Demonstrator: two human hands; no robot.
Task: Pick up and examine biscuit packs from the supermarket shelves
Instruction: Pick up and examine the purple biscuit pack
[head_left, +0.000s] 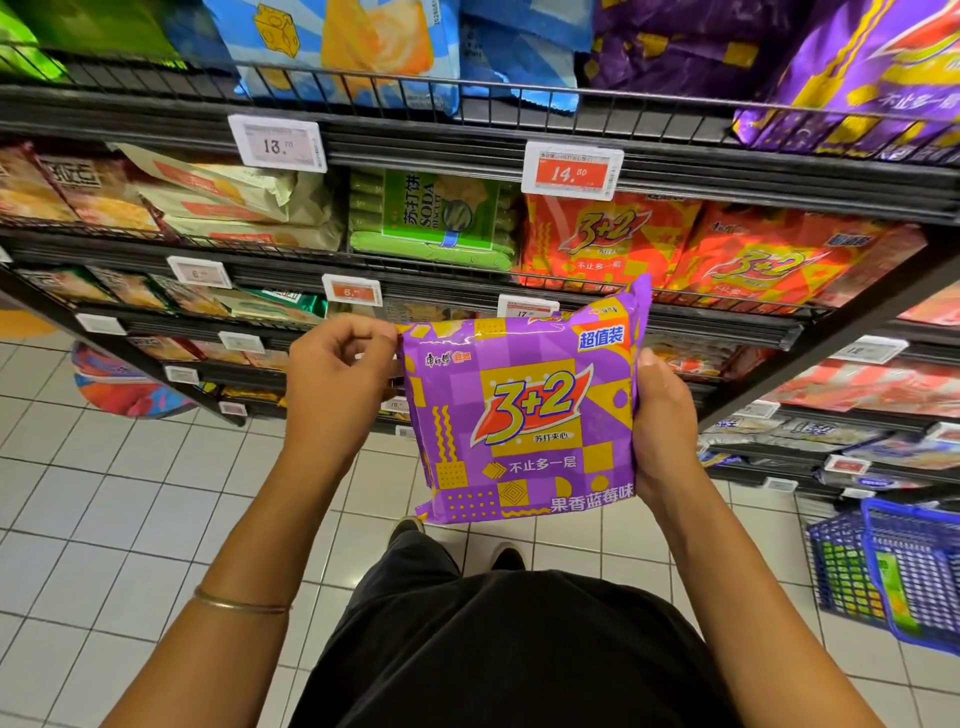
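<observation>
Head view, basket: a blue plastic mesh shopping basket (831, 561) stood on the floor at the lower right, well apart from the hands, with a green packet (891, 587) inside; its other contents could not be made out.
Shelves: black metal shelves with wire front rails (467, 135) carried rows of packets on several tiers.
Pack: a purple and yellow plastic biscuit pack (524, 415), roughly square, printed with a large red "3+2" and Chinese lettering, was held in the air in front of the middle tiers, face toward the camera.
Left hand: the left hand (337, 379) pinched the pack's upper left corner between thumb and forefinger; its other fingers curled loosely inward.
Right hand: the right hand (667, 421) gripped the pack's right edge, thumb against that edge; its fingers were hidden behind the pack.
Same brand: orange-red "3+2" packs (608, 239) lay on the tier behind the held pack; purple packs (857, 62) sat on the top tier at right.
Other stock: a green soda biscuit pack (431, 218) lay just left of the orange-red ones.
Price tags: a white tag reading 13.70 (278, 143) and a red tag reading 14.50 (574, 169) hung on the upper rail.
In the way: the held pack covered part of the lower tiers.
Person: a thin metal bangle (239, 603) circled the left forearm above white floor tiles (104, 493).
</observation>
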